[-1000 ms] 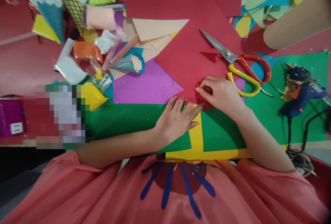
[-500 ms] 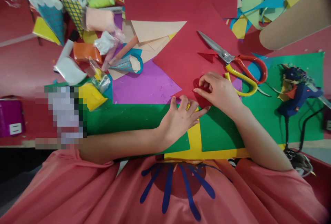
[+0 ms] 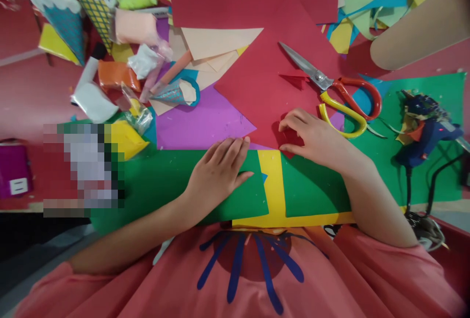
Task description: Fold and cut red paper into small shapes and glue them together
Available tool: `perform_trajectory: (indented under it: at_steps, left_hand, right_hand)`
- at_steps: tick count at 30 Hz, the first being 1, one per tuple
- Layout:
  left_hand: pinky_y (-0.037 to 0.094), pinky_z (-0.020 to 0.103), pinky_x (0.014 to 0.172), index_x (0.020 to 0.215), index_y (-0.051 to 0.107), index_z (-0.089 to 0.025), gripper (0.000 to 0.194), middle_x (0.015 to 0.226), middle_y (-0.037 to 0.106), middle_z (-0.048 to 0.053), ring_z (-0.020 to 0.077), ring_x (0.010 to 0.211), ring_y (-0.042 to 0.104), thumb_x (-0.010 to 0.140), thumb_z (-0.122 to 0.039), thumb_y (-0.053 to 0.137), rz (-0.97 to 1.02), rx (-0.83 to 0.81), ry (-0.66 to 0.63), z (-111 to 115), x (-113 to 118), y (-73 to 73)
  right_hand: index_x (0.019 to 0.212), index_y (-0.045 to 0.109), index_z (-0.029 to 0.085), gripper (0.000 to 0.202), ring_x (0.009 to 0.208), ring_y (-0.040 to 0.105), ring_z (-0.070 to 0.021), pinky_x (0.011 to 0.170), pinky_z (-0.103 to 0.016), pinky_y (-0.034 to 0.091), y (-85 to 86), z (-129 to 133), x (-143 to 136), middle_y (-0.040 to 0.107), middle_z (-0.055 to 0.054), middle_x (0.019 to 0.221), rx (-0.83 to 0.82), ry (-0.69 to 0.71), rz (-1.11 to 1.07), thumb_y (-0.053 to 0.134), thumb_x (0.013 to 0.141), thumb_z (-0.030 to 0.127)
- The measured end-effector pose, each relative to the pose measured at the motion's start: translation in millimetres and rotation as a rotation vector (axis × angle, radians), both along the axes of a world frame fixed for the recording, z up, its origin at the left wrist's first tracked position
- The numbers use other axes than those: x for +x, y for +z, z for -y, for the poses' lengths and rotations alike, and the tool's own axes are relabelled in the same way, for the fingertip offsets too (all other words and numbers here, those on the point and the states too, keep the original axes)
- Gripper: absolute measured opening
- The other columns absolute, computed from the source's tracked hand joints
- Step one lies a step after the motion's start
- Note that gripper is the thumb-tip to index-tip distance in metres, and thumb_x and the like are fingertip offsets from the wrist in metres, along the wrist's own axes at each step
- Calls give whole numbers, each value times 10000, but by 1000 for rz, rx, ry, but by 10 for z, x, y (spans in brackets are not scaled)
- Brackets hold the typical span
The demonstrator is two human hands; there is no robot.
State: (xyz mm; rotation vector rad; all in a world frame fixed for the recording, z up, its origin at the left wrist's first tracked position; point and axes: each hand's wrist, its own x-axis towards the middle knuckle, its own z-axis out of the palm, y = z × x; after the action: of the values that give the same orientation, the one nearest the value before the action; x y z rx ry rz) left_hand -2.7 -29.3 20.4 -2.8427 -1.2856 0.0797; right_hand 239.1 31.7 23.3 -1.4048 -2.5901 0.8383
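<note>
Red paper overlapping purple sheet, green sheets, pinkish tabletop

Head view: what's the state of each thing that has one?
Scissors: blades closed, lying on red sheet.
Blue glue gun: red light showing.
Small teal-patterned cone: on its side.
Left hand: palm down, fingers extended.
Right hand: curled over red paper, grip unclear.

Salmon-pink shirt, loose short sleeves; dark-blue streaks (rounded at tips) fanning over dark-red patch.
</note>
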Motion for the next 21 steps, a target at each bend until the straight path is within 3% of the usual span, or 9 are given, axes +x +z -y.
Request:
perform_trajectory:
  at_steps: [12,18,21]
  left_hand:
    - [477,346,938,1373,481,-49,518,1226,639,171,249,1156,586,963,-364,441,2,-6,-21,-17,-67,9]
    - [486,341,860,1280,558,-65,442,1092,664,150,237,1039,612,964,-349,436,26,58,-40,-96,-26,-3]
    - [478,332,759,1111,644,-71,364,911,660,122,221,879,615,952,-338,454,129,51,-62,-199,22,-1]
  right_hand:
    - [1084,515,231,231,1141,561,-261,947,-480,470,30,87,197,552,-86,1175,-88,45,-71,540,857,202]
    - [1036,542,194,234,1112,560,-319,912,-509,483,61,193,132,573,-153,1089,171,-289,33,562,890,375]
    - [996,557,180,297,1137,546,-369,912,-559,467,11,243,72,578,-178,1055,240,-347,117,565,878,453]
